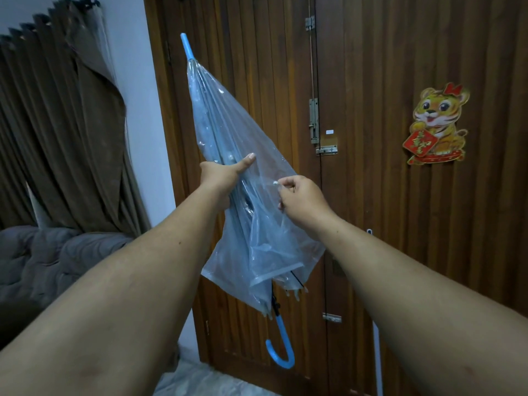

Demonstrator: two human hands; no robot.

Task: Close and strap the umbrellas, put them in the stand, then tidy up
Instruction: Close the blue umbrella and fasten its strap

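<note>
A folded transparent umbrella [217, 124] with a blue tip and a blue hooked handle [281, 350] is held up in front of a wooden door, tip pointing up and left. My left hand [221, 174] grips the bundled canopy around its middle, thumb stretched along the plastic. My right hand [300, 200] pinches the small white snap end of the strap [275, 183] on the loose canopy just right of the shaft. The lower canopy hangs loose and unwrapped.
A brown wooden double door [371, 195] with metal bolts fills the background, with a tiger sticker [437, 124] on its right leaf. Brown curtains [57, 124] hang at left above a grey padded sofa [43, 264]. A thin white pole [377, 338] leans against the door at lower right.
</note>
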